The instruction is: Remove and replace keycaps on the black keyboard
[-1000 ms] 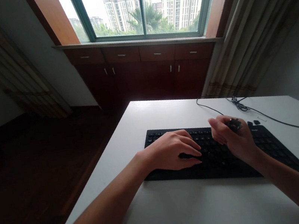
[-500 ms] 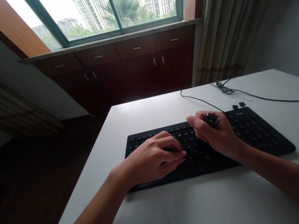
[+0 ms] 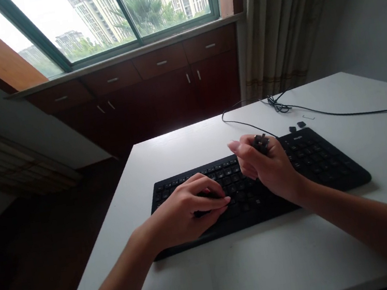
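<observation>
A black full-size keyboard [image 3: 235, 221] lies on the white table, turned slightly. My left hand [image 3: 192, 209] rests over its left half, fingers curled and thumb and index fingertips pressed together above the keys. Whatever those fingertips hold, if anything, is too dark to make out. Over the right-middle keys, my right hand [image 3: 268, 167] is closed in a fist round a small black tool [image 3: 262, 143] with shiny metal parts at its upper end. The rest of that tool is hidden in the palm.
Beyond the keyboard lie two loose black keycaps [image 3: 297, 127] and a thin bent metal wire [image 3: 308, 117]. A black cable [image 3: 350, 113] crosses the table's far right, with a tangled bundle in it. Dark wooden cabinets [image 3: 156, 97] stand under the window.
The camera view has tilted and shifted, so the table and keyboard appear moved left and rotated. Both hands keep nearly the same pose over the keyboard.
</observation>
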Motion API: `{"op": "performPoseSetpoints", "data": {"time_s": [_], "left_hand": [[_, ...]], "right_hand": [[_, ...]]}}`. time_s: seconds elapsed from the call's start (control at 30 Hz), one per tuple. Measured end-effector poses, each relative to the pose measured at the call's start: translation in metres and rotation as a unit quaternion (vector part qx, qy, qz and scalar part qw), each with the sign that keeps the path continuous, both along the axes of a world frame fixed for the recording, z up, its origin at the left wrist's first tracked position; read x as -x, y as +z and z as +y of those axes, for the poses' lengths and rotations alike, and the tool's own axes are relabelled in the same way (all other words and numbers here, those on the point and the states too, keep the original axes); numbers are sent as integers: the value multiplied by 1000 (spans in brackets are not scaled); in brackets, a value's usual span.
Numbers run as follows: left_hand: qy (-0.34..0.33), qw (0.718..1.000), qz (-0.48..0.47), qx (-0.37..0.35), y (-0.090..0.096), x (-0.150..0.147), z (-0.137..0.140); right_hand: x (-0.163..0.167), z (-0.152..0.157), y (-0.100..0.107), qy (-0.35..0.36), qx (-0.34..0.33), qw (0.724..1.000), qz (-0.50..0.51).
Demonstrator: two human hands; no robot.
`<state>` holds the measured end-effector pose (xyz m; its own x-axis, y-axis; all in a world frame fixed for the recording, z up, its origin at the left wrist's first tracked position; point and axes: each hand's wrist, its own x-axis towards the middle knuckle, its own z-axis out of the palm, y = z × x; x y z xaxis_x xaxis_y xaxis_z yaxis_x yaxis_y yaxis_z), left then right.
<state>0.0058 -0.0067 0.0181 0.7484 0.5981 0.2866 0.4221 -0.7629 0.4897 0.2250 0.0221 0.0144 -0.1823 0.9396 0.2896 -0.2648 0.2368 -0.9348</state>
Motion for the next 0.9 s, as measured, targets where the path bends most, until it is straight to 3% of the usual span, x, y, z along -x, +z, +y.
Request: {"op": "performPoseSetpoints", "data": {"time_s": [0.2, 0.9], "left_hand": [[32, 998, -20, 50, -3, 7, 3], [5, 999, -38, 11, -3, 7, 5]], "right_hand": [[4, -3, -3, 6, -1, 1000, -4], [6, -6, -7, 12, -4, 1000, -19]]}}
